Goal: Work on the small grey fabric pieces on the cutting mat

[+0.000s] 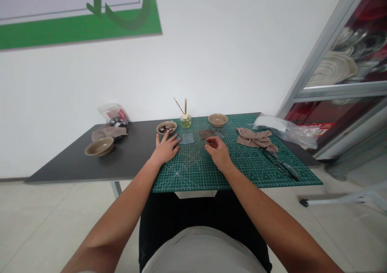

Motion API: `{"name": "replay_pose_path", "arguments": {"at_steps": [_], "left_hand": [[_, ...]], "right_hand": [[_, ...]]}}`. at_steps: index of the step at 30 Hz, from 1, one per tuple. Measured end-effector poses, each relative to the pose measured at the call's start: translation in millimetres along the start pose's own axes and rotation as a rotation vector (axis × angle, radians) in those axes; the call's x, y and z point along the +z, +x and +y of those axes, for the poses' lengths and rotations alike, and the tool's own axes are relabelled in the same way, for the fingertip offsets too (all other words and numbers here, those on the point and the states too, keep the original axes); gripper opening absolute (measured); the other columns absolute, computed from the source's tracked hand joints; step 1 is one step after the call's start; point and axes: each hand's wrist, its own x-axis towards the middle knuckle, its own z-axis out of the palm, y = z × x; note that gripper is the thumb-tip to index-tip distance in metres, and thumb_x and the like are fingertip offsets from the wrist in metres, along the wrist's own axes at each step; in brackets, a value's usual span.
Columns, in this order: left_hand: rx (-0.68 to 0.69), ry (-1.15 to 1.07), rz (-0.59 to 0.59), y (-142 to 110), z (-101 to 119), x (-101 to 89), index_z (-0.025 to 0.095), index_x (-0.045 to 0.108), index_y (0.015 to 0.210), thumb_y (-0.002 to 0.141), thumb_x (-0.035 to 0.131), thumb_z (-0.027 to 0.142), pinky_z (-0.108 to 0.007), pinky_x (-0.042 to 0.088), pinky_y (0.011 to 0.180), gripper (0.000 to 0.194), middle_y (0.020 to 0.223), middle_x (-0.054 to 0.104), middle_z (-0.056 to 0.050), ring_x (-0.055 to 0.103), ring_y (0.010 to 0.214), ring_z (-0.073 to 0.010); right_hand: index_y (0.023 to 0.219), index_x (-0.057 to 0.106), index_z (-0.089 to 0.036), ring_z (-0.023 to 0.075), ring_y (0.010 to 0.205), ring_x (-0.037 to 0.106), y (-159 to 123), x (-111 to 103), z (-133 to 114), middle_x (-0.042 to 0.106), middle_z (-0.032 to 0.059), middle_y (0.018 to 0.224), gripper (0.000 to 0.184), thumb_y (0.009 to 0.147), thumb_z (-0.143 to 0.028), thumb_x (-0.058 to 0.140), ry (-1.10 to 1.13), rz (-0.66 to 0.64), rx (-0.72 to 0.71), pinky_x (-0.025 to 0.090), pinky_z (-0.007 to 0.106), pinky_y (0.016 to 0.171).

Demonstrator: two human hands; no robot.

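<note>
My left hand (pixel 165 149) lies with its fingers spread at the left edge of the green cutting mat (pixel 199 174). Its fingertips reach the front of a tan bowl (pixel 158 130) that holds small dark and pale pieces. Just right of these fingers lies a small light-blue square (pixel 188 138). Over the middle of the mat my right hand (pixel 220 154) is closed, thumb and fingertips together; what they hold is too small to make out. Beyond it are a brown square (pixel 205 134) and a small clear, greyish piece (pixel 218 133).
At the back stand a reed diffuser (pixel 186 120) and another tan bowl (pixel 218 120). Rightward lie a brown cloth (pixel 252 137), black-framed glasses (pixel 279 163) and a plastic bag (pixel 284 129). On the left are a bowl (pixel 99 147), a cloth (pixel 104 132) and a clear container (pixel 113 114).
</note>
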Motion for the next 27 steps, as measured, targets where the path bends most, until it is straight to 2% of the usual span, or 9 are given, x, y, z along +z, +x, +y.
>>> {"name": "replay_pose_path", "arguments": {"at_steps": [4, 6, 9, 13, 16, 18, 21, 25, 27], "left_hand": [[-0.018, 0.016, 0.045, -8.9, 8.8, -7.8, 0.033, 0.055, 0.134, 0.091, 0.043, 0.036, -0.071, 0.001, 0.110, 0.044, 0.145, 0.050, -0.006, 0.021, 0.145, -0.0363], [0.022, -0.004, 0.055, -11.7, 15.0, -9.5, 0.032, 0.052, 0.137, 0.091, 0.044, 0.037, -0.066, 0.013, 0.112, 0.046, 0.146, 0.050, -0.007, 0.028, 0.142, -0.0346], [0.163, -0.076, -0.060, -11.9, 25.6, -6.6, 0.031, 0.047, 0.141, 0.094, 0.040, 0.040, -0.052, 0.029, 0.110, 0.048, 0.149, 0.045, -0.008, 0.037, 0.137, -0.0293], [0.142, -0.074, -0.123, -2.7, 33.6, -1.8, 0.031, 0.046, 0.141, 0.096, 0.032, 0.044, -0.055, 0.033, 0.106, 0.048, 0.149, 0.045, -0.008, 0.039, 0.136, -0.0322], [0.153, -0.057, -0.088, 7.0, 33.0, -1.1, 0.029, 0.047, 0.140, 0.096, 0.034, 0.041, -0.052, 0.035, 0.105, 0.048, 0.146, 0.048, -0.011, 0.043, 0.132, -0.0313], [0.107, -0.049, -0.065, 11.8, 31.0, 0.3, 0.026, 0.046, 0.142, 0.095, 0.036, 0.042, -0.053, 0.032, 0.107, 0.050, 0.147, 0.045, -0.014, 0.040, 0.135, -0.0330], [0.003, -0.048, -0.100, 14.1, 27.7, 4.7, 0.029, 0.046, 0.142, 0.095, 0.033, 0.046, -0.060, 0.027, 0.108, 0.051, 0.152, 0.039, -0.014, 0.032, 0.140, -0.0374], [-0.007, -0.079, -0.082, 10.5, 25.2, 7.2, 0.029, 0.048, 0.140, 0.096, 0.031, 0.039, -0.057, 0.029, 0.109, 0.048, 0.150, 0.042, -0.012, 0.036, 0.139, -0.0338], [-0.012, -0.110, -0.016, 8.2, 26.7, 4.0, 0.025, 0.050, 0.138, 0.094, 0.037, 0.035, -0.057, 0.028, 0.111, 0.047, 0.147, 0.046, -0.013, 0.040, 0.137, -0.0322]], "right_hand": [[0.092, 0.059, -0.021, 0.0168, 0.069, 0.057, 0.3, 0.2, 0.0, 0.064, 0.0036, 0.086, 0.026, 0.069, -0.033, 0.061, 0.034, 0.016, 0.007, 0.047, 0.031, 0.066], [0.091, 0.060, -0.020, 0.0163, 0.068, 0.057, 0.4, 0.7, 0.0, 0.064, 0.0031, 0.086, 0.026, 0.068, -0.033, 0.062, 0.048, 0.029, 0.012, 0.047, 0.030, 0.066], [0.091, 0.061, -0.020, 0.0162, 0.069, 0.057, 0.5, 1.7, 0.1, 0.064, 0.0033, 0.087, 0.026, 0.069, -0.032, 0.062, 0.053, 0.028, 0.013, 0.048, 0.031, 0.068], [0.092, 0.060, -0.021, 0.0161, 0.069, 0.058, 0.2, 2.3, -1.0, 0.065, 0.0031, 0.087, 0.025, 0.070, -0.031, 0.060, 0.033, 0.013, 0.017, 0.048, 0.030, 0.067], [0.092, 0.061, -0.021, 0.0161, 0.067, 0.058, 0.0, 1.9, -2.0, 0.065, 0.0033, 0.087, 0.024, 0.071, -0.031, 0.059, 0.022, 0.007, 0.022, 0.048, 0.030, 0.066], [0.091, 0.061, -0.021, 0.0167, 0.068, 0.058, 0.2, 1.7, -1.9, 0.065, 0.0032, 0.085, 0.023, 0.070, -0.031, 0.060, 0.013, 0.007, 0.027, 0.048, 0.031, 0.066], [0.090, 0.062, -0.022, 0.0174, 0.068, 0.059, 0.6, 1.8, 0.2, 0.066, 0.0027, 0.083, 0.021, 0.070, -0.030, 0.060, -0.002, 0.011, 0.024, 0.049, 0.032, 0.068], [0.090, 0.063, -0.022, 0.0176, 0.069, 0.059, -0.5, 2.7, 2.9, 0.067, 0.0028, 0.084, 0.021, 0.071, -0.030, 0.060, -0.040, 0.012, 0.004, 0.049, 0.033, 0.068], [0.091, 0.063, -0.021, 0.0174, 0.069, 0.060, -2.0, 3.4, 0.6, 0.067, 0.0029, 0.085, 0.021, 0.072, -0.029, 0.061, -0.057, 0.007, -0.005, 0.050, 0.033, 0.068]]}}
